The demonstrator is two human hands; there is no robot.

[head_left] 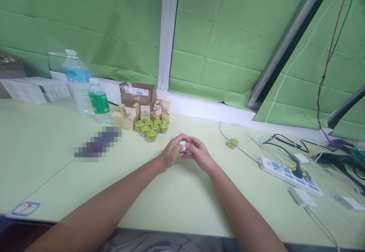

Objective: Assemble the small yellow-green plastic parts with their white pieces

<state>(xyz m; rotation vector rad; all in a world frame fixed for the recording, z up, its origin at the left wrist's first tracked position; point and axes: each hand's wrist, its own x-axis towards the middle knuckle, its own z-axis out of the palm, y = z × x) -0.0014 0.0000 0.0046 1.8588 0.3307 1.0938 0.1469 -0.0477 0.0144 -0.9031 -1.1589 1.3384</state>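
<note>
Over the middle of the table, my left hand [172,151] and my right hand [199,154] meet around a small rounded item [183,145], white with a dark and yellow-green edge. Fingers of both hands are closed on it, thumbs against its white face; its kind is too small to tell. To the left, several small clear containers with green lids and loops [151,135] stand grouped together. One similar green-lidded container [233,143] sits apart, right of my hands.
Small open cartons [129,119] and a brown cardboard box [138,94] stand behind the group. Two water bottles [99,102] are further left, near a pixelated patch. At right lie a white power strip [289,174], tangled cables and a white adapter [302,197].
</note>
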